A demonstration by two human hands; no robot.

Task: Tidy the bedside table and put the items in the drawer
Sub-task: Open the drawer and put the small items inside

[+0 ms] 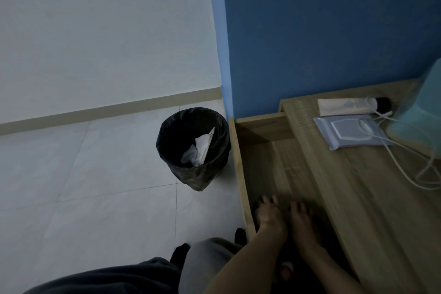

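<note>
The wooden bedside table (372, 198) has its drawer (274, 150) pulled out. Both my hands reach into the near end of the drawer. My left hand (268, 213) lies by the drawer's left wall, and my right hand (301, 218) is beside it. Their fingers point away and lie low on the drawer floor. I see nothing gripped, though the spot is dark and blurred. On the tabletop lie a white tube with a black cap (343, 107), a blue wipes pack (350, 131) and a white cable (405, 169).
A teal object (422, 114) stands at the table's right edge, with the cable running to it. A bin with a black liner (193, 148), holding white paper, stands on the tiled floor left of the drawer. A small white-and-red thing (286, 268) shows under my forearms.
</note>
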